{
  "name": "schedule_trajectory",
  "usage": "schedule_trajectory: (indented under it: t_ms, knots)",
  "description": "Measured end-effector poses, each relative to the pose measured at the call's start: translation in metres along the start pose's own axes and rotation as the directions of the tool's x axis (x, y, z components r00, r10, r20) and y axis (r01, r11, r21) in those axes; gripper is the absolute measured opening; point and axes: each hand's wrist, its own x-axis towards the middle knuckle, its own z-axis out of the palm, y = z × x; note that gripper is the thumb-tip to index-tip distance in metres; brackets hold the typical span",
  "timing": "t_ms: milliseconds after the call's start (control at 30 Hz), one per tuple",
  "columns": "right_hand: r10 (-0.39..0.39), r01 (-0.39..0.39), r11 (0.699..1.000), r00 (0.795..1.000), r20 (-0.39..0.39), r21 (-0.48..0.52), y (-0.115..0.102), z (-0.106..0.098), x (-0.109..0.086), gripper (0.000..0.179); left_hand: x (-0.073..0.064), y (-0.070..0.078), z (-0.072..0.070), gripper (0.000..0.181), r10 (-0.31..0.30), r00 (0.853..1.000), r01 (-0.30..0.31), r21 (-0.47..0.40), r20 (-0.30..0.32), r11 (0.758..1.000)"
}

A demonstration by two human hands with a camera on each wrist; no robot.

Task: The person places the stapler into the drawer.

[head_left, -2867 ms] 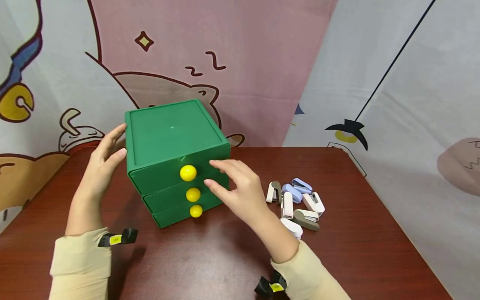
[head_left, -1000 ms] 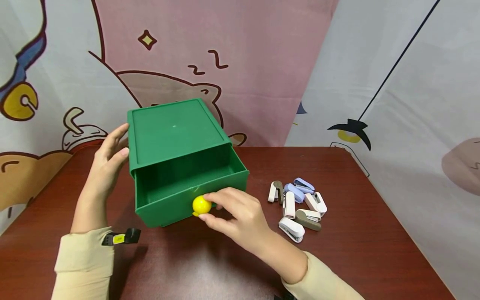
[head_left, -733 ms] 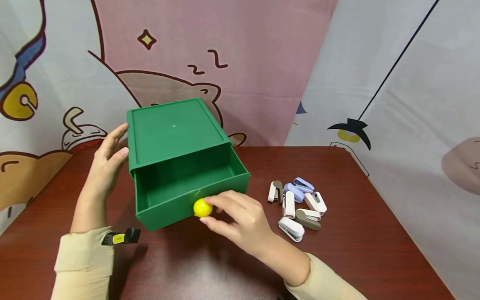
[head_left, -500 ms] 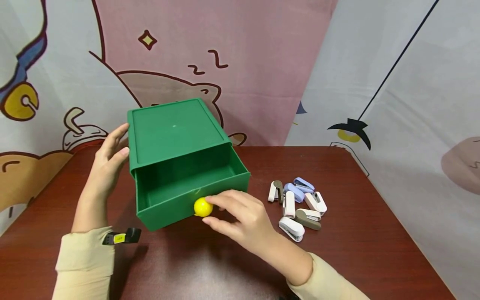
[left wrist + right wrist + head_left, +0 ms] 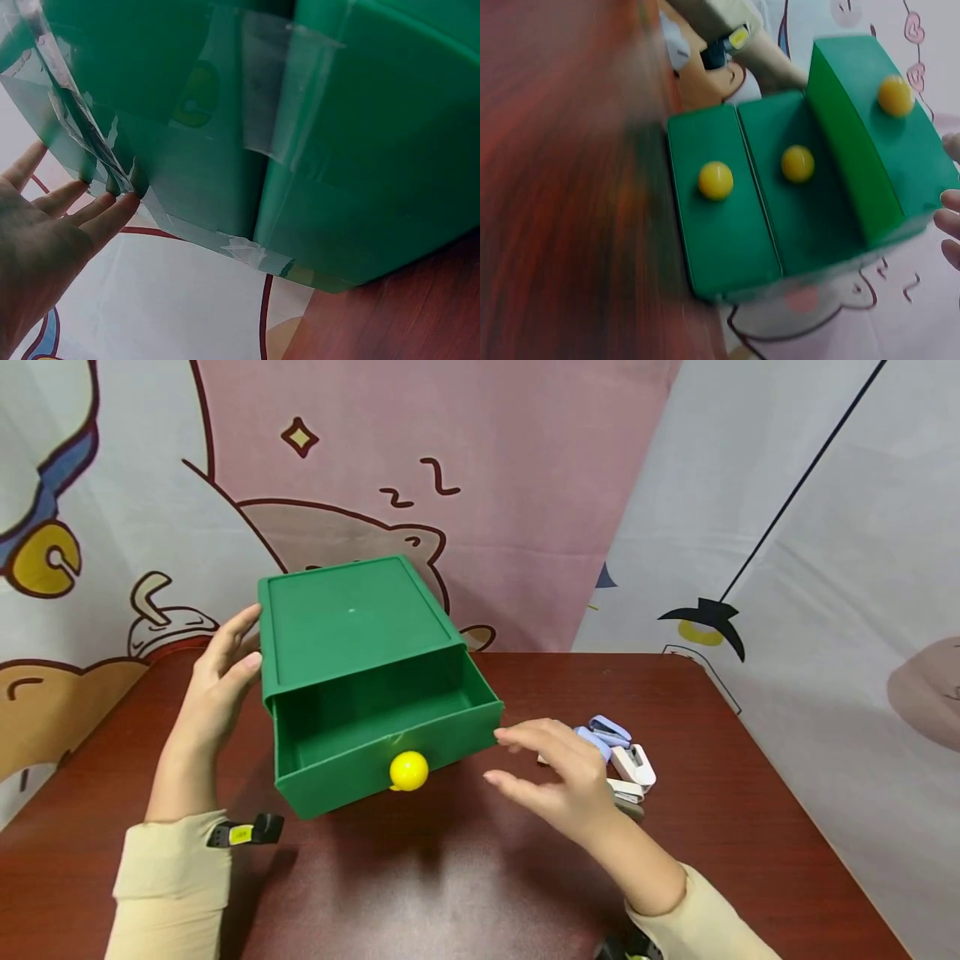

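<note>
A green drawer cabinet (image 5: 356, 622) stands on the table, its top drawer (image 5: 330, 783) pulled out and bare inside. The yellow round knob (image 5: 408, 771) on that drawer is free of any hand. My left hand (image 5: 210, 697) rests its fingertips on the cabinet's left side; in the left wrist view its fingers (image 5: 105, 217) lie fairly straight against the green wall. My right hand (image 5: 566, 777), relaxed and holding nothing, hovers just right of the drawer's front corner. In the right wrist view, the two lower drawers are closed, with yellow knobs (image 5: 715, 181).
Mini staplers lie right of the cabinet, partly behind my right hand: a blue stapler (image 5: 609, 730) and a white stapler (image 5: 635, 767) show among them. The brown table (image 5: 720, 827) ends at a printed cloth (image 5: 540, 510). Clear tape (image 5: 270, 90) covers the cabinet's side.
My right hand first pinched the top knob and drew the drawer out. Since then it has let go and moved right, towards the staplers. The left hand has stayed at the cabinet's side.
</note>
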Motion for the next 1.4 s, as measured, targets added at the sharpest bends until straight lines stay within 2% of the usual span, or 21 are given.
schedule_trajectory:
  t_ms: [133,300,400,500,567,700,767,900,967,1033,1267,1400]
  knots:
    - [0.052,-0.052,0.998,0.999,-0.005,-0.024,0.014,-0.015,-0.008,0.035,0.001,-0.001,0.001,0.053,0.006,1.000,-0.006,-0.007,0.002,1.000]
    - [0.161,-0.158,0.984,0.986,0.034,-0.083,0.031,-0.032,-0.020,0.041,0.001,-0.001,0.001,0.053,0.012,1.000,-0.012,-0.019,0.003,1.000]
    - [0.235,-0.226,0.968,0.969,0.074,-0.106,0.040,-0.040,-0.028,0.045,0.001,-0.001,0.001,0.053,0.012,1.000,-0.012,-0.016,0.004,1.000]
    - [0.319,-0.302,0.943,0.939,0.126,-0.140,0.048,-0.048,-0.036,0.046,0.001,-0.001,0.001,0.053,0.014,1.000,-0.014,-0.020,0.006,1.000]
    - [0.376,-0.348,0.920,0.913,0.159,-0.182,0.054,-0.052,-0.041,0.050,0.001,-0.002,0.001,0.053,0.014,1.000,-0.014,-0.022,0.007,1.000]
    - [0.485,-0.419,0.863,0.844,0.230,-0.282,0.065,-0.058,-0.050,0.060,0.001,-0.002,0.002,0.053,0.018,1.000,-0.018,-0.033,0.007,0.999]
    - [0.545,-0.456,0.827,0.796,0.265,-0.330,0.070,-0.060,-0.053,0.063,0.000,-0.002,0.002,0.053,0.020,1.000,-0.019,-0.036,0.007,0.999]
    - [0.647,-0.520,0.756,0.685,0.334,-0.399,0.078,-0.063,-0.060,0.069,0.000,-0.002,0.002,0.053,0.019,1.000,-0.019,-0.036,0.006,0.999]
    - [0.674,-0.532,0.734,0.645,0.360,-0.421,0.082,-0.064,-0.064,0.072,0.000,-0.001,0.001,0.053,0.017,1.000,-0.017,-0.034,0.006,0.999]
    - [0.686,-0.537,0.725,0.621,0.380,-0.432,0.086,-0.064,-0.066,0.075,0.000,-0.001,0.001,0.053,0.016,1.000,-0.015,-0.031,0.006,0.999]
    - [0.704,-0.533,0.710,0.556,0.442,-0.460,0.097,-0.062,-0.075,0.080,0.000,-0.001,0.000,0.054,0.014,1.000,-0.014,-0.027,0.008,1.000]
    - [0.714,-0.538,0.700,0.527,0.461,-0.470,0.102,-0.060,-0.079,0.080,0.000,-0.001,0.000,0.054,0.014,1.000,-0.014,-0.019,0.006,1.000]
